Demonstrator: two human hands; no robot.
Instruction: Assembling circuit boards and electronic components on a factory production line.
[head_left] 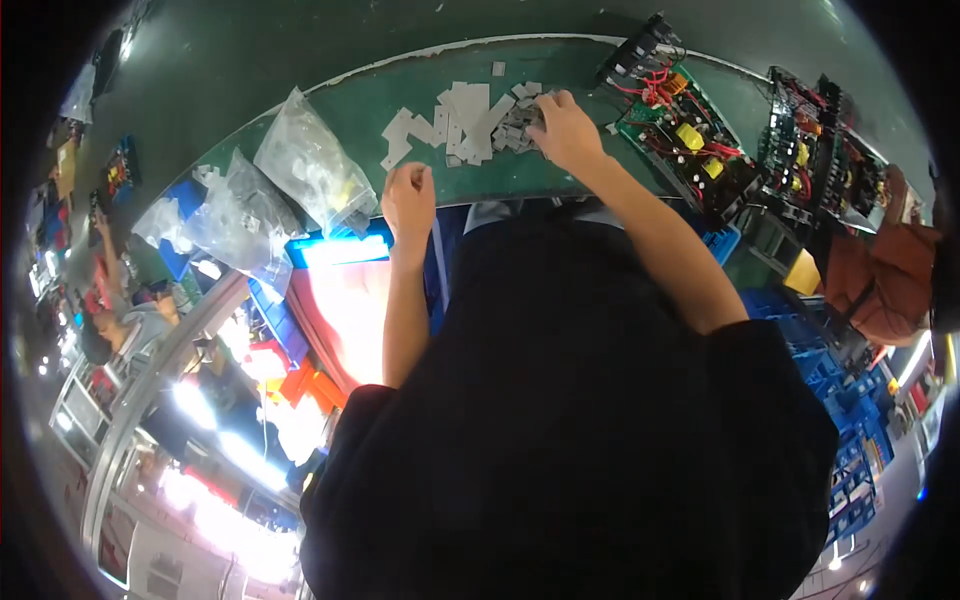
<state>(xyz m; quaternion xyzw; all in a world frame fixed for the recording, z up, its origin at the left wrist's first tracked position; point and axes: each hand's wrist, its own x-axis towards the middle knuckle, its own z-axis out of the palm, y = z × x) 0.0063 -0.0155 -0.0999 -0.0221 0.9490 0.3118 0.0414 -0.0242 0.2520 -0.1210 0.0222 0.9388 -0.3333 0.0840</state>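
Note:
Flat grey pieces (pixel 470 110), rectangular and of several sizes, lie loosely spread on the green work surface (pixel 500 180). My right hand (pixel 572 135) reaches over the right side of the spread, where smaller grey pieces (pixel 514 132) form a heap. Its thumb and forefinger are apart at the edge of that heap, and no piece shows clearly between them. My left hand (pixel 408 205) is at the near edge of the surface, below the leftmost grey pieces (pixel 398 140). Its fingers are curled in, and whatever they may hold is hidden.
Clear plastic bags (pixel 315 160) lie to the left, beside a blue bin (pixel 180 225). On the right stand circuit board assemblies (pixel 690 140) with red wires and yellow parts. Further right are more such assemblies (pixel 800 140) and a brown bag or garment (pixel 875 290).

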